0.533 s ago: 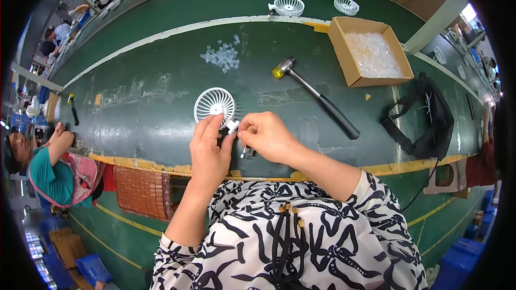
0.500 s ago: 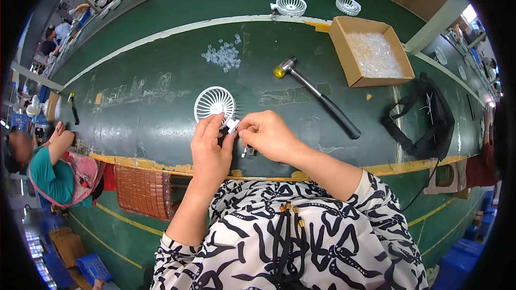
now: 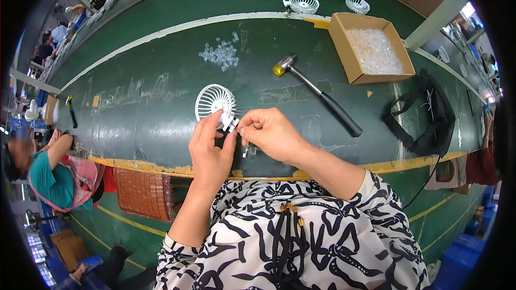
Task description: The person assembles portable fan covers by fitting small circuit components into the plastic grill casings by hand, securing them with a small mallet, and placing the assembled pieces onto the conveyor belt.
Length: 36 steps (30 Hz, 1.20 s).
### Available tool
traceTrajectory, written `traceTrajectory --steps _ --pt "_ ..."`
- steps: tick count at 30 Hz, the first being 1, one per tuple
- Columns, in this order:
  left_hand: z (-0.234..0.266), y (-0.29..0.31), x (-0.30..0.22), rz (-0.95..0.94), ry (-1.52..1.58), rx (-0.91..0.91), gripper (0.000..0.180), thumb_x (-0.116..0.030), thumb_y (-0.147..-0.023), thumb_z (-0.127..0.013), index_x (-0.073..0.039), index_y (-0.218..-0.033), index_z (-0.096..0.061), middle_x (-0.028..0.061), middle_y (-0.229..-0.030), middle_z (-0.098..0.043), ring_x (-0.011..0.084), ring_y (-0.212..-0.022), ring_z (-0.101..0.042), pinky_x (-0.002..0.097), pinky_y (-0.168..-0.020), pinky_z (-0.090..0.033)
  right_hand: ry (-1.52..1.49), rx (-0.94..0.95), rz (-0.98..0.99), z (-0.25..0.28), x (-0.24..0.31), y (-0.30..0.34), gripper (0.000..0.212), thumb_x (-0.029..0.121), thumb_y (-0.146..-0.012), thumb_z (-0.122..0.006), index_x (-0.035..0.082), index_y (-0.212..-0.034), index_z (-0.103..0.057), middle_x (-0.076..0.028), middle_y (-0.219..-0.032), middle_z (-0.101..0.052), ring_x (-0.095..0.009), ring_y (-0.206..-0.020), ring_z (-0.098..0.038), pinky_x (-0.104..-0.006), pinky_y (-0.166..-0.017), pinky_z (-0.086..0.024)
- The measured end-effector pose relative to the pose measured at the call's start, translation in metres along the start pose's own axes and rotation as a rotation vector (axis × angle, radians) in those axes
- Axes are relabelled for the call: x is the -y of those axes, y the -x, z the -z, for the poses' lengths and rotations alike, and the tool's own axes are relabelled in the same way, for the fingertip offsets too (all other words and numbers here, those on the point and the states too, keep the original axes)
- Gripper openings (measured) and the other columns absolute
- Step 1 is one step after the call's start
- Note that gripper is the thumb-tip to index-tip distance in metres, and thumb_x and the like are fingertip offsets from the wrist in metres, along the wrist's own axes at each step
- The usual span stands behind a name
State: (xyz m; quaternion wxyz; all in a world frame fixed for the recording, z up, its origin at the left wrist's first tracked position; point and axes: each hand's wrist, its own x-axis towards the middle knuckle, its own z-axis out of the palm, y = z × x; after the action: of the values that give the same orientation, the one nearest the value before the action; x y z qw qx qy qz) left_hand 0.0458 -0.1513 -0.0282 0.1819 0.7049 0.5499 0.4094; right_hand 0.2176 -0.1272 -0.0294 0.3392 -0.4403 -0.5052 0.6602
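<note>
A small white fan head with a ribbed cage [image 3: 213, 100] stands tilted near the table's front edge. My left hand [image 3: 208, 142] is closed on it, fingers over the lower cage and thumb by its white bracket [image 3: 230, 123]. On the other side of that bracket, my right hand [image 3: 273, 133] is closed with thumb and forefinger pinched at its end. What those fingertips hold is too small to make out. Just below the right fingers, by the table edge, are a small white piece [image 3: 245, 153] and a clear piece [image 3: 252, 151].
Beyond the fan lies a pile of clear plastic bits [image 3: 221, 56]. A hammer [image 3: 317, 94] lies to the right, near a cardboard box [image 3: 352, 72] of clear parts and a black bag [image 3: 430, 115]. Two fan cages [image 3: 303, 3] sit on the far green belt. A seated person [image 3: 56, 174] is at left.
The fan head has tipped in my left hand, so more of its side and bracket shows. My right fingers stay at the bracket. On the far belt, the two cages have shifted right.
</note>
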Motion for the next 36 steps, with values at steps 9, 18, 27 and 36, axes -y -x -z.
traceTrajectory --steps 9,18,27,36 --pt "0.006 -0.002 0.000 -0.340 -0.212 -0.055 0.040 0.000 -0.076 -0.072 0.000 -0.115 -0.064 0.0162 -0.102 -0.066 0.0323 -0.089 -0.061 0.0414 -0.079 -0.044 0.163 -0.051 0.147 -0.005 0.009 0.012 0.010 0.006 -0.093 -0.062 -0.003 -0.093 -0.067 0.002 -0.071 -0.059 -0.003 -0.067 -0.052 -0.0236 -0.057 -0.043" --pt "0.025 -0.023 -0.031 -0.124 0.084 0.105 0.017 0.001 -0.086 -0.066 0.004 -0.103 -0.069 0.0164 -0.094 -0.068 0.0269 -0.090 -0.065 0.0332 -0.079 -0.051 0.698 -0.259 0.752 0.007 0.045 0.027 0.008 0.008 -0.083 -0.066 0.004 -0.089 -0.068 -0.009 -0.079 -0.057 -0.029 -0.078 -0.057 -0.0401 -0.066 -0.048" --pt "0.012 -0.019 -0.007 0.445 0.777 0.205 0.010 -0.002 -0.092 -0.065 0.005 -0.092 -0.072 0.0058 -0.093 -0.068 0.0123 -0.086 -0.058 0.0262 -0.078 -0.046 0.857 -0.214 0.790 0.021 0.043 0.023 0.008 0.011 -0.082 -0.068 0.006 -0.081 -0.063 -0.007 -0.081 -0.054 -0.028 -0.081 -0.055 -0.0407 -0.065 -0.049" --pt "-0.002 -0.027 -0.004 0.633 0.967 0.298 0.013 -0.007 -0.094 -0.064 0.003 -0.089 -0.071 0.0007 -0.082 -0.067 0.0078 -0.070 -0.057 0.0238 -0.066 -0.046 0.808 -0.178 0.762 0.034 0.032 0.018 0.011 0.012 -0.083 -0.068 0.003 -0.080 -0.062 -0.008 -0.082 -0.055 -0.029 -0.080 -0.055 -0.0406 -0.067 -0.048"
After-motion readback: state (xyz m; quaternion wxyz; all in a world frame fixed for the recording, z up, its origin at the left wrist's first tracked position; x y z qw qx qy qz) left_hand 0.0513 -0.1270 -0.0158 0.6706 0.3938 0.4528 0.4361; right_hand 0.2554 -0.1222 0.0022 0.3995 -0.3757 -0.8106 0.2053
